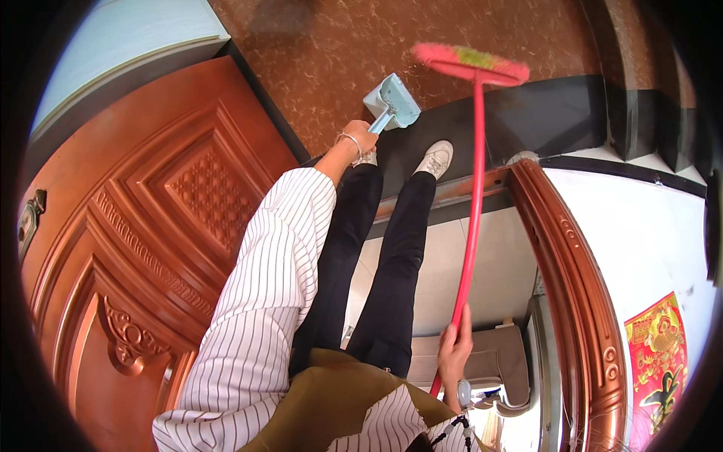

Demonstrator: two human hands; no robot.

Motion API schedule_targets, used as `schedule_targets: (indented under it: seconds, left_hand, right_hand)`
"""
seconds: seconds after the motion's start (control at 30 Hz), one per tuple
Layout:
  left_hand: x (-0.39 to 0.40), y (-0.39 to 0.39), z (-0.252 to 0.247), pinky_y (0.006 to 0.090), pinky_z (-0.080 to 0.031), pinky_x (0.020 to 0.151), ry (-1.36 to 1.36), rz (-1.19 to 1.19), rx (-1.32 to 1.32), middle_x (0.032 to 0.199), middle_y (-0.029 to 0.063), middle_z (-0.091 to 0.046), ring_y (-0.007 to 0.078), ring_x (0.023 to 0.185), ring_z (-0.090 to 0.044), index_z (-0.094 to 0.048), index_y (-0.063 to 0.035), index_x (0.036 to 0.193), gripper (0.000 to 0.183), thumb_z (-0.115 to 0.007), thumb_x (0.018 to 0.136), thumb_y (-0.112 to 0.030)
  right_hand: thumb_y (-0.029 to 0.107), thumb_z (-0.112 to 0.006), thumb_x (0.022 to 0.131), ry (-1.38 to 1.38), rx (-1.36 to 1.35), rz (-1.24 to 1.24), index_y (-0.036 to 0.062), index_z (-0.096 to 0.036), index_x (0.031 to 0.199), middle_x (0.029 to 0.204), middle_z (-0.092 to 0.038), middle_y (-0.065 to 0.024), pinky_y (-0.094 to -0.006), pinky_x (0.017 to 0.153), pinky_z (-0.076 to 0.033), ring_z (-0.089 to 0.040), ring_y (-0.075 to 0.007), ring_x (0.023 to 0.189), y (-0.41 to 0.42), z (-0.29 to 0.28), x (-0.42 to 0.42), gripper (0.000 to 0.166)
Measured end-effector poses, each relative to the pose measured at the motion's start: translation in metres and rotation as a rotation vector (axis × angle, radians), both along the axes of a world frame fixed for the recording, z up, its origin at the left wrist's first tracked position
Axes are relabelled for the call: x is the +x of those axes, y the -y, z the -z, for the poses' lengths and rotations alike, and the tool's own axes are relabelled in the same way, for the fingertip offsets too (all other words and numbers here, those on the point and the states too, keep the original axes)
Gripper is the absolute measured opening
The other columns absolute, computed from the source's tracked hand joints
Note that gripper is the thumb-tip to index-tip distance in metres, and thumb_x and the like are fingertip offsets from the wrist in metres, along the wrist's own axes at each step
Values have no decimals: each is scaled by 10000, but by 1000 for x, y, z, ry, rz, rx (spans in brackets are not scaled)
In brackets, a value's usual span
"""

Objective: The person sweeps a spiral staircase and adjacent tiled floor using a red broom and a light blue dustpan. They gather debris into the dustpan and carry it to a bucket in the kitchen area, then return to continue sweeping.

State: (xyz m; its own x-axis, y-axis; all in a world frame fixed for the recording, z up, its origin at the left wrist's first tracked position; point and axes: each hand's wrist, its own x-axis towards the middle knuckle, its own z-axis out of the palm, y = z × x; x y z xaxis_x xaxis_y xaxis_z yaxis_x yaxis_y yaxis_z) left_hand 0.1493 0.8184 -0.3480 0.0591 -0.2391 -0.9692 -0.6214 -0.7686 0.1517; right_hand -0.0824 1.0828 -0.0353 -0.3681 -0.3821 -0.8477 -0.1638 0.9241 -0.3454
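Observation:
My left hand (361, 134), with a bracelet at the wrist, grips the short handle of a light blue plastic dustpan (402, 104) held near the brown floor. Some small debris shows inside the pan. My right hand (455, 342) is closed around the red pole of a broom (477, 186), low in the view near my waist. The broom's head (471, 63), with pink and yellow-green bristles, is at the top, to the right of the dustpan and apart from it.
A carved reddish-brown door (169, 214) stands at the left, its matching frame (565, 271) at the right. My shoes (436, 158) are on a dark floor strip beyond the threshold. Stairs (632, 124) are at the upper right. A red poster (661, 361) hangs on the white wall. Behind me is a brown sofa (508, 356).

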Motion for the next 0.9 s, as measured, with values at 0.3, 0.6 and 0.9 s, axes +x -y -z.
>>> schedule_targets:
  seconds: [0.3, 0.6, 0.9]
  left_hand:
    - [7, 2, 3, 256, -290, 339, -29, 15, 28, 626, 65, -563, 105, 432, -448, -592, 9, 962, 175, -529, 817, -66]
    - [26, 17, 5, 322, -458, 521, 96, 422, -98, 675, 100, -628, 179, 568, -589, -637, -30, 946, 216, -545, 789, -148]
    - [28, 27, -12, 367, -485, 666, 180, 566, -99, 796, 154, -642, 274, 728, -629, -645, -55, 949, 249, -528, 756, -161]
  right_hand:
    - [8, -427, 860, -102, -54, -285, 62, -385, 1315, 670, -497, -133, -288, 549, -429, -492, -187, 548, -26, 16, 11, 460]
    - [39, -432, 867, 42, 178, 45, 78, -368, 1333, 731, -523, -63, -257, 570, -423, -495, -112, 616, -48, -69, 27, 472]
    - [15, -405, 868, -119, 104, -4, 79, -349, 1347, 713, -503, -50, -239, 534, -401, -452, -91, 577, -49, -39, 32, 487]
